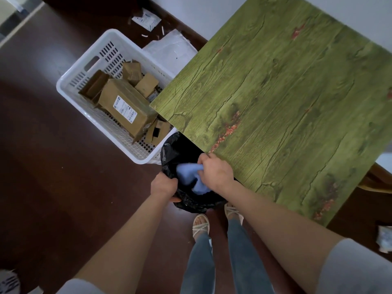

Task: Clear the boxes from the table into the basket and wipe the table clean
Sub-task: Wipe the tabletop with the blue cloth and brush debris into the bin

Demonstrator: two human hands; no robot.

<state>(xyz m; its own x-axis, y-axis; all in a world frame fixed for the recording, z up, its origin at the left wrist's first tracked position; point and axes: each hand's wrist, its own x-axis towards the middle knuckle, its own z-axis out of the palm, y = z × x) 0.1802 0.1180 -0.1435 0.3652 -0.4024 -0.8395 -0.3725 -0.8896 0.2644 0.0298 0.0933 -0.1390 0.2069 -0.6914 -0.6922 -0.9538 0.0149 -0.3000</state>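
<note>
Boxes (127, 107) sit in the white basket (70, 81) on the floor, just beside the tabletop (286, 92) corner. The biggest, w/ a shipping label, lies slanted over the smaller ones. Clearing looks done, so this is prob. the wipe stage.

The person stands at the tabletop's near edge. L hand (163, 185) has its fingers curled round the rim of a black bag (169, 149), pulling the mouth open and keeping it tucked right under the tabletop edge. That is likely so anything swept or shaken off drops straight in rather than onto the floor.

R hand (214, 171) is over the bag's mouth, touching or nearly touching the edge. Its fingers are bunched and pinch a blue cloth (188, 177), which hangs crumpled into the opening. It is prob. being shaken out or dropped in; can't tell which.

Red flecks run along the green wood-grain surface. Dirt or printed pattern? Can't tell.

Behind the basket lie a white plastic wrap (169, 47) and small scraps on the floor.
</note>
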